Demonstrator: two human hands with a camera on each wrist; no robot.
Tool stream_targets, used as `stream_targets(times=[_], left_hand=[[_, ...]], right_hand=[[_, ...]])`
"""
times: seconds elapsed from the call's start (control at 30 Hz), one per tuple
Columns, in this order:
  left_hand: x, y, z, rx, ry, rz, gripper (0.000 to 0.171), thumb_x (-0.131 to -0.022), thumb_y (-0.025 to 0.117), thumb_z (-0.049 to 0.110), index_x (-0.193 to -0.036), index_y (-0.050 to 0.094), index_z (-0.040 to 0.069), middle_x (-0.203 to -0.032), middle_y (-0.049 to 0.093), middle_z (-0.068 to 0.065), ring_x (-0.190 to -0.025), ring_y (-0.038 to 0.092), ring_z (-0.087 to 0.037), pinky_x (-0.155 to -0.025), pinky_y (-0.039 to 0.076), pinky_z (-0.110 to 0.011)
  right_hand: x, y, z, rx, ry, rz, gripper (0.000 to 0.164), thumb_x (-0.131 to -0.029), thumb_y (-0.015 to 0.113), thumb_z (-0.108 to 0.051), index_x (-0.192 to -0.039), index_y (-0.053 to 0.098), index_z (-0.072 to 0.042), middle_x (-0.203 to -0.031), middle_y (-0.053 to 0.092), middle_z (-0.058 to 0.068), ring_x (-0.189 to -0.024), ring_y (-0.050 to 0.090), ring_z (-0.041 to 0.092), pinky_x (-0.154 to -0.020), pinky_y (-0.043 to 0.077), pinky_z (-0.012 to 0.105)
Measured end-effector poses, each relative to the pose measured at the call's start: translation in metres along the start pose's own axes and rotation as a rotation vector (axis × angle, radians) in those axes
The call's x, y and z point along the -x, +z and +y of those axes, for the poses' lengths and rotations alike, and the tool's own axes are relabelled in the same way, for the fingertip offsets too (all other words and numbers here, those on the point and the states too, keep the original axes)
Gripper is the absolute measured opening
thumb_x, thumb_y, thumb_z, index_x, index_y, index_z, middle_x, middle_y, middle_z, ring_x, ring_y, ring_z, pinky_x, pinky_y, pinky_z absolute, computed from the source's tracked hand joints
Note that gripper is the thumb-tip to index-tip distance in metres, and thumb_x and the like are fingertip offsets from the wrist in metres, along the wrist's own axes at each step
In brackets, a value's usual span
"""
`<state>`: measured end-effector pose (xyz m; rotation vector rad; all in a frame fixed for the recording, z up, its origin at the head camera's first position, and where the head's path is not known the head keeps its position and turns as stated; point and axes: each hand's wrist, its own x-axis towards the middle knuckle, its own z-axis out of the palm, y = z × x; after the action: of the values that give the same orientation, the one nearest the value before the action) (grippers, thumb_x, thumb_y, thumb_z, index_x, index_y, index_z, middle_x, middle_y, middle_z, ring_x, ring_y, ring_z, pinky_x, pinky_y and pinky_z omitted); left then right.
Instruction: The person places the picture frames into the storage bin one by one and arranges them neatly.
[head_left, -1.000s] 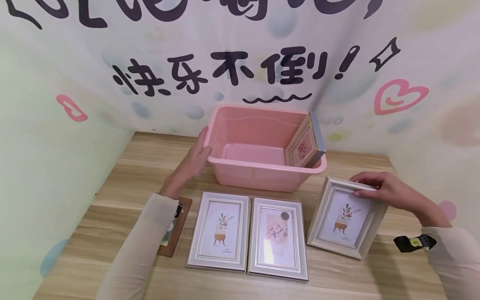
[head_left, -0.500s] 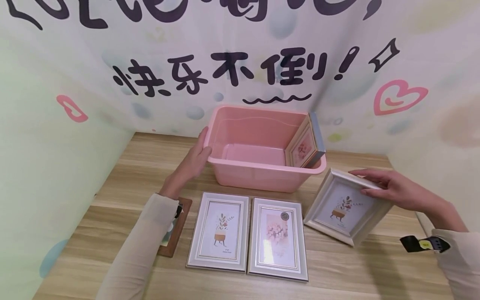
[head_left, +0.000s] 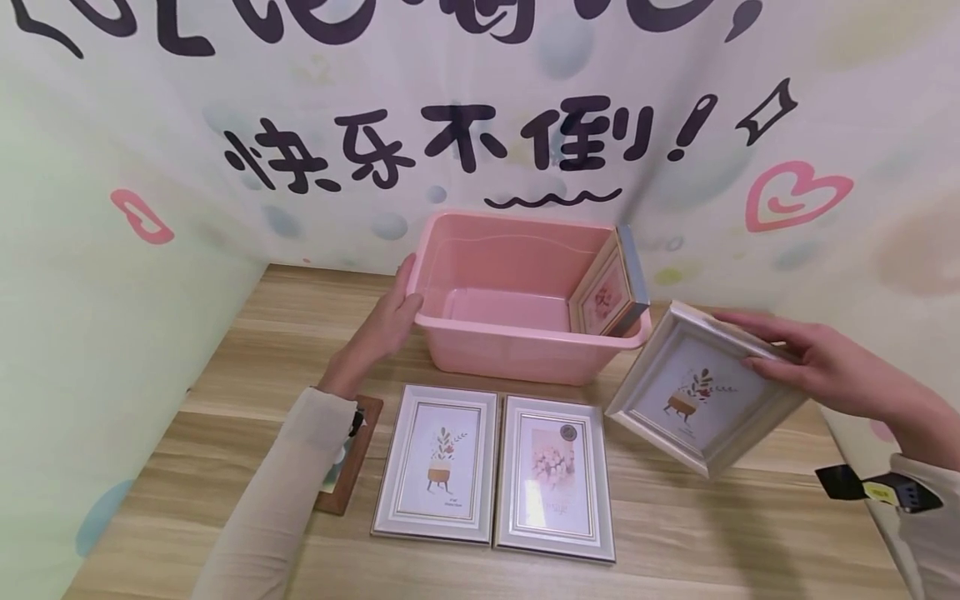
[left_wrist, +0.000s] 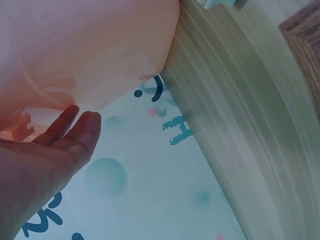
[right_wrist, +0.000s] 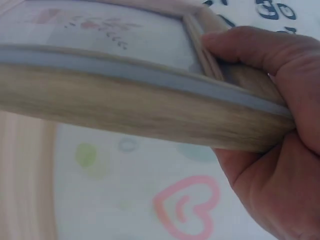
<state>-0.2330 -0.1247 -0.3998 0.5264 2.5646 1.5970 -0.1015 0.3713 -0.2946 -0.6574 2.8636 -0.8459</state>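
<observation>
My right hand (head_left: 832, 358) grips the top edge of a pale picture frame (head_left: 697, 396), thumb on its front. The frame is tilted, with a plant-in-pot print showing. In the right wrist view its wood-toned side lies across the hand. My left hand (head_left: 382, 329) holds the left rim of a pink plastic tub (head_left: 517, 354); the left wrist view shows its fingers against the outer wall, the thumb hidden. Inside the tub, several frames (head_left: 606, 296) lean upright at the right end, the front one with a pink flower print.
Two white picture frames, one with a plant print (head_left: 438, 462) and one with pink flowers (head_left: 555, 475), lie face up side by side before the tub. A brown frame (head_left: 352, 467) lies partly under my left forearm. A printed cloth (head_left: 480, 83) hangs behind the wooden table (head_left: 247, 367).
My right hand has moved up and to the right, raising and tilting the pale picture frame. The left hand and the tub have stayed in place.
</observation>
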Motion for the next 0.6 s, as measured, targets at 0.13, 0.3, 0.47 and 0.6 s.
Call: stream_targets(times=[0.13, 0.3, 0.47, 0.6], left_hand=[[0.0, 0.0, 0.0, -0.001, -0.002, -0.001, 0.068, -0.101, 0.03, 0.015, -0.161, -0.001, 0.018, -0.165, 0.017, -0.011, -0.147, 0.026, -0.026, -0.121, 0.018, -0.048], [-0.001, 0.0, -0.001, -0.002, 0.0, -0.003, 0.068, -0.101, 0.03, 0.014, -0.161, -0.001, 0.016, -0.165, 0.016, -0.011, -0.148, 0.024, -0.025, -0.122, 0.017, -0.047], [-0.001, -0.001, -0.001, -0.002, 0.007, -0.007, 0.068, -0.1, 0.03, 0.015, -0.161, -0.001, 0.015, -0.165, 0.014, -0.011, -0.149, 0.02, -0.024, -0.123, 0.014, -0.045], [0.001, -0.002, 0.007, 0.002, -0.005, -0.016, 0.067, -0.101, 0.029, 0.012, -0.16, -0.002, 0.012, -0.165, 0.014, -0.014, -0.149, 0.021, -0.027, -0.122, 0.014, -0.047]], right_hand=[[0.001, -0.008, -0.01, 0.026, -0.011, 0.027, 0.058, -0.09, 0.066, 0.004, -0.143, 0.055, -0.016, -0.118, 0.059, -0.024, -0.078, 0.064, 0.005, -0.063, 0.051, 0.018], [-0.001, -0.015, -0.021, 0.1, -0.122, 0.092, 0.062, -0.084, 0.068, 0.012, -0.139, 0.059, -0.014, -0.114, 0.059, -0.026, -0.073, 0.063, 0.003, -0.062, 0.048, 0.012], [-0.006, -0.021, -0.036, 0.089, -0.147, 0.165, 0.063, -0.081, 0.067, 0.017, -0.137, 0.061, -0.012, -0.112, 0.06, -0.025, -0.07, 0.065, 0.002, -0.062, 0.048, 0.011], [-0.011, -0.023, -0.046, 0.074, -0.131, 0.18, 0.061, -0.082, 0.067, 0.017, -0.136, 0.062, -0.012, -0.111, 0.061, -0.023, -0.069, 0.065, 0.003, -0.061, 0.05, 0.012]])
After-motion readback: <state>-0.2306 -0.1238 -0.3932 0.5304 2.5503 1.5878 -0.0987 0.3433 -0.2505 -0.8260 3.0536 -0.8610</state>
